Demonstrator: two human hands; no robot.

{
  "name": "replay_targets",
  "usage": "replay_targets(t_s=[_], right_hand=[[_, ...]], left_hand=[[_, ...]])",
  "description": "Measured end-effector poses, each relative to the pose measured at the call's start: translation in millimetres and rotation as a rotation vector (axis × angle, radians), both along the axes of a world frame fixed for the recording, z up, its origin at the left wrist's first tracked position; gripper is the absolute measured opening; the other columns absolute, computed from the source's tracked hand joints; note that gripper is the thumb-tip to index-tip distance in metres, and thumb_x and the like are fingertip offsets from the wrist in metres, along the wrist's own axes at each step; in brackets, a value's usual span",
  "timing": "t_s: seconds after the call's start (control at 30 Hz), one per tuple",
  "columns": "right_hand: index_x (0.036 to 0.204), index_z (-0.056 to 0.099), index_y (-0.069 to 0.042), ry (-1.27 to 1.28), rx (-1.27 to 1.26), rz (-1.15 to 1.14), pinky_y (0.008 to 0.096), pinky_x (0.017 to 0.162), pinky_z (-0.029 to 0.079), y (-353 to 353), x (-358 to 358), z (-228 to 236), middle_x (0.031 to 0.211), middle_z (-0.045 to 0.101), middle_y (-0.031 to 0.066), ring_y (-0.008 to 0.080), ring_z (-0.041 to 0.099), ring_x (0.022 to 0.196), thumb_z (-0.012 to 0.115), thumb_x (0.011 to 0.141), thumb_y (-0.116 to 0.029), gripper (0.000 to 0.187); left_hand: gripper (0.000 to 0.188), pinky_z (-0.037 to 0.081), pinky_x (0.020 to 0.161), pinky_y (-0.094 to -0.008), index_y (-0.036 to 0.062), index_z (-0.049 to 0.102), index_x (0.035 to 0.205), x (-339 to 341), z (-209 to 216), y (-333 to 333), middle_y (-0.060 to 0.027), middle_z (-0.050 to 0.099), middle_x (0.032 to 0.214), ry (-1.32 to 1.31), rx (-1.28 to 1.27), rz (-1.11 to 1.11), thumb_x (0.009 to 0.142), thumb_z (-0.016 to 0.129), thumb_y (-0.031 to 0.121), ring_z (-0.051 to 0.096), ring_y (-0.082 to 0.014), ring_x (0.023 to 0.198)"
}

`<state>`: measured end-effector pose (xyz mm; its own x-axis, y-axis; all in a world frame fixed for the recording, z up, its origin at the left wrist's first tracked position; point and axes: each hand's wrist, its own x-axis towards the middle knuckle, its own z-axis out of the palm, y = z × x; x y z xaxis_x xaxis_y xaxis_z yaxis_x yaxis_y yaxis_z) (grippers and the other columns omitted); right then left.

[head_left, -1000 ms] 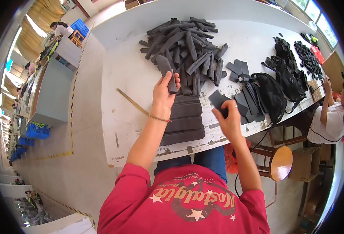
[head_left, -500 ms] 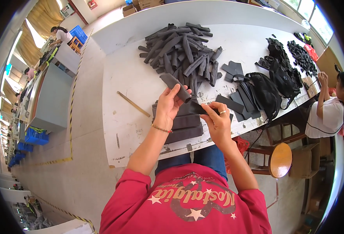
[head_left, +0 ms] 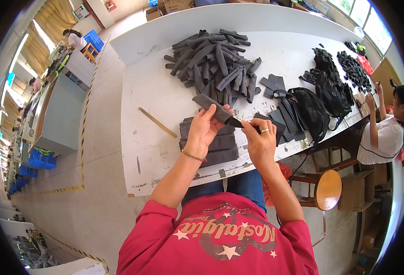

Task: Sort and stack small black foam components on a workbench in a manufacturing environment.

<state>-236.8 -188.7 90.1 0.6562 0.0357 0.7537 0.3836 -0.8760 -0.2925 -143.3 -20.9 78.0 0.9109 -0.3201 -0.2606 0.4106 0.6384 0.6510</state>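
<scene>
My left hand [head_left: 207,127] is closed around a dark grey fabric tube [head_left: 212,107], tilted with its lower end toward my right hand. My right hand [head_left: 261,140] pinches a flat black strip [head_left: 236,123] between thumb and fingers. The strip's tip is at the tube's near opening; whether it goes inside I cannot make out. Below both hands lies a stack of flattened dark fabric pieces [head_left: 215,155] near the table's front edge. Beyond them spreads a big pile of similar dark grey tubes [head_left: 215,59].
A thin wooden stick [head_left: 157,122] lies on the white table [head_left: 140,91] at left. Flat dark panels [head_left: 286,120], black bags [head_left: 309,107] and small black parts [head_left: 353,68] cover the right side. Another person [head_left: 383,133] sits there. A round wooden stool [head_left: 328,189] stands at lower right.
Both hands have shifted slightly right with the tube and strip. The strip, widely visible between the hands before, now shows only a short length at the tube's end.
</scene>
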Motion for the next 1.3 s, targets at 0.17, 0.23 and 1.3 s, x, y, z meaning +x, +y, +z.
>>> replay_targets(t_s=[0.17, 0.23, 1.3], right_hand=[[0.103, 0.071, -0.007, 0.043, 0.063, 0.032, 0.0391, 0.077, 0.041, 3, -7, 8, 0.093, 0.058, 0.0045, 0.0246, 0.056, 0.085, 0.074, 0.077, -0.007, 0.027], [0.103, 0.071, -0.007, 0.043, 0.06, 0.038, 0.0392, 0.077, 0.041, 3, -6, 9, 0.093, 0.057, 0.0048, 0.0248, 0.056, 0.085, 0.074, 0.077, -0.006, 0.027], [0.11, 0.069, -0.008, -0.115, -0.15, -0.114, 0.0404, 0.08, 0.043, 8, -5, 17, 0.097, 0.056, 0.0039, 0.0246, 0.057, 0.088, 0.074, 0.077, -0.01, 0.033]], left_hand=[[0.028, 0.057, 0.093, -0.0445, -0.0043, 0.052, 0.116, 5, -5, -1, -0.0214, 0.062, 0.121, -0.005, -0.041, -0.015, 0.103, 0.05, 0.02, 0.065, -0.0328, 0.108], [0.027, 0.057, 0.093, -0.0449, -0.003, 0.053, 0.116, 4, -5, -1, -0.0211, 0.063, 0.121, -0.018, -0.039, -0.032, 0.102, 0.05, 0.02, 0.065, -0.033, 0.107], [0.022, 0.057, 0.091, -0.047, 0.0012, 0.048, 0.12, -33, 33, -12, -0.0255, 0.062, 0.119, -0.191, -0.013, 0.1, 0.103, 0.048, 0.015, 0.066, -0.0375, 0.105]])
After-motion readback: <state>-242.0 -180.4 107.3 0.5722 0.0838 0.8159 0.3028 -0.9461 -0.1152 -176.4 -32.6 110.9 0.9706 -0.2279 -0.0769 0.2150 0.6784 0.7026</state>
